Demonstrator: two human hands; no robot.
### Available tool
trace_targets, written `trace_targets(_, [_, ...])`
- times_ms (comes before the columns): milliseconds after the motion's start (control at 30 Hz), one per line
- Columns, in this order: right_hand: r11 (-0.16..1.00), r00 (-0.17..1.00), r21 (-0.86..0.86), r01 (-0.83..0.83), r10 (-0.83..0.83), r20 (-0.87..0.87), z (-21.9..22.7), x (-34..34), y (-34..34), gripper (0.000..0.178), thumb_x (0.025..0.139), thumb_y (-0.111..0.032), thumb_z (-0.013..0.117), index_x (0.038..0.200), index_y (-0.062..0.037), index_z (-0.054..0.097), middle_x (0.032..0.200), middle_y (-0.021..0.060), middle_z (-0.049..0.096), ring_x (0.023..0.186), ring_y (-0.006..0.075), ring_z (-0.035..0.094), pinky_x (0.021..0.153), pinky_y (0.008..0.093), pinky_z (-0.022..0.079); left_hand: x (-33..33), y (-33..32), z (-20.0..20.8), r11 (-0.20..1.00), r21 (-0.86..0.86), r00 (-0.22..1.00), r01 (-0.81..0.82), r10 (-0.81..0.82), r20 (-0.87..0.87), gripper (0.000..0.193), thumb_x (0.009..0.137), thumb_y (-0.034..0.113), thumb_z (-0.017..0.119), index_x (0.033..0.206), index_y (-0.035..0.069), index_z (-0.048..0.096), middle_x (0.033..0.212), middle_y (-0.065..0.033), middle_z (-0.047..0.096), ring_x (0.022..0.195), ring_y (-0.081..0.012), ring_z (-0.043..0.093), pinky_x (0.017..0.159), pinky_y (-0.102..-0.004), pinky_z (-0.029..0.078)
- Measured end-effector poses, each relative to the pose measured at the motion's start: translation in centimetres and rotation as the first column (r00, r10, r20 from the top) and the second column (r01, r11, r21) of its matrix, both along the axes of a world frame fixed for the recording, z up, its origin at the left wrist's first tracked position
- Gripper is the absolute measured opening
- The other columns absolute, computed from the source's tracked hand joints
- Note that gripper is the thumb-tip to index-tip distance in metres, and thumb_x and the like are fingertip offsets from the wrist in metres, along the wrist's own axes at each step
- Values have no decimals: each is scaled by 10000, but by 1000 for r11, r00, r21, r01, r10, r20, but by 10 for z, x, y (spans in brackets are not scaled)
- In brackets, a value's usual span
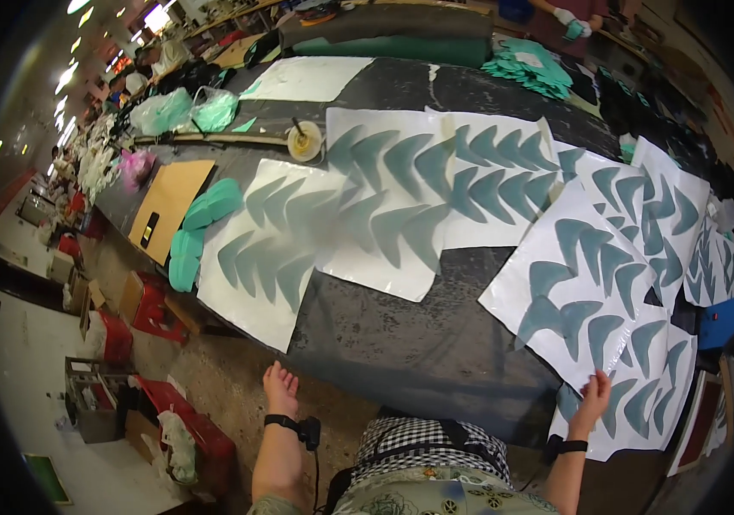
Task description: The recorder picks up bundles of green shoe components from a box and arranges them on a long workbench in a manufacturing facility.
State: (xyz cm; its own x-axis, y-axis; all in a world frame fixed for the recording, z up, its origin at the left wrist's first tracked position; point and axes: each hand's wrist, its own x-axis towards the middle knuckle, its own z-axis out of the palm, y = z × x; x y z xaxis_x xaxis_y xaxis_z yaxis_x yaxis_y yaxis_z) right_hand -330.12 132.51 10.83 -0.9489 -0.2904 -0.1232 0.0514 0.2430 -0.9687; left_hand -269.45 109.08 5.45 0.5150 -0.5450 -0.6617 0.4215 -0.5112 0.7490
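Observation:
My left hand (281,389) hovers in front of the table's near edge, fingers loosely apart and nothing in them. At the right, my right hand (593,398) is closed at the near edge of a white sheet (517,281), seeming to pinch it. Rows of curved teal-grey pieces (600,336) lie on this sheet, which overlaps other sheets bearing similar pieces. Left of centre, another white sheet (277,322) with rows of curved pieces hangs slightly over the near edge. Beside it, more such sheets (410,279) extend across the dark table (384,335).
Green shaped pieces (185,257) and a brown board (169,206) lie at the left. A round pot (304,144) with a brush-like stick stands farther back. A green stack (528,69) sits near another person (573,26). At the right is a blue box (721,324); red stools (157,307) stand left.

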Motion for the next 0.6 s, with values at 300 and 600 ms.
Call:
trace_targets(300, [689, 687, 26, -725, 720, 98, -4, 180, -123, 118, 917, -37, 612, 1034, -31, 628, 869, -24, 594, 762, 50, 537, 683, 205, 442, 30, -74, -5, 999, -45, 928, -16, -2, -372, 414, 960, 242, 595, 1263, -16, 481, 1230, -199, 518, 1066, -296, 555, 960, -393, 497])
trace_targets(600, [508, 453, -60, -859, 811, 370, 15, 261, -162, 152, 929, -90, 625, 1065, -27, 656, 930, -6, 624, 817, 64, 553, 732, 226, 457, 18, -81, 11, 953, -207, 874, 219, -286, -393, 257, 944, 72, 577, 1192, 62, 509, 1050, -80, 619, 851, -203, 623, 692, -327, 539])
